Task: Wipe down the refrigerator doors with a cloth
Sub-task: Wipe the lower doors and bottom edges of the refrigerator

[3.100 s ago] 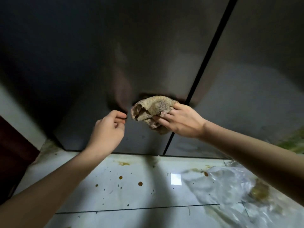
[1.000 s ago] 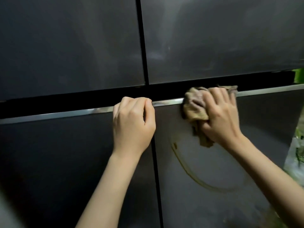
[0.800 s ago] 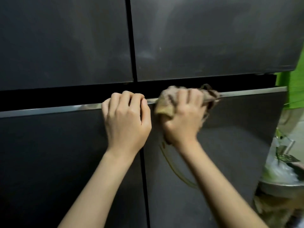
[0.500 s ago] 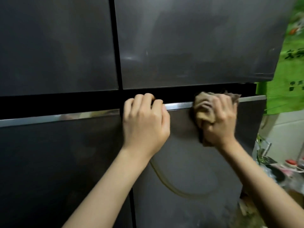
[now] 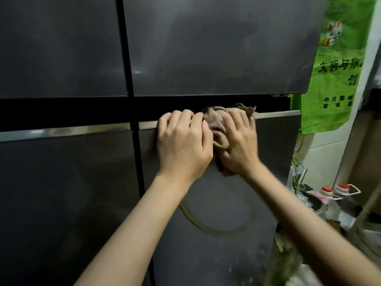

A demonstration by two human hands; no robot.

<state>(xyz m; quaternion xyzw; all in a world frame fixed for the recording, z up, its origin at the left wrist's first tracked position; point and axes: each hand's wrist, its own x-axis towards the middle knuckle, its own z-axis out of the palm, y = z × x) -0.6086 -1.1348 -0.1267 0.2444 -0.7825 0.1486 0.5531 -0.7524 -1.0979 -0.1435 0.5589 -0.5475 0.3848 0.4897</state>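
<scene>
since half a second ago the left hand has shifted right along the top trim and now lies against the right hand. left grip: fingers hooked over the lower right door edge, likely to steady it. right grip: closed round the bunched cloth, pressed on the trim.

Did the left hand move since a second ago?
Yes. The left hand slid right: it straddled the vertical seam between the lower doors, and now it grips the lower right door beside the cloth.

the lower right refrigerator door carries a crumpled cloth at its rim.
</scene>
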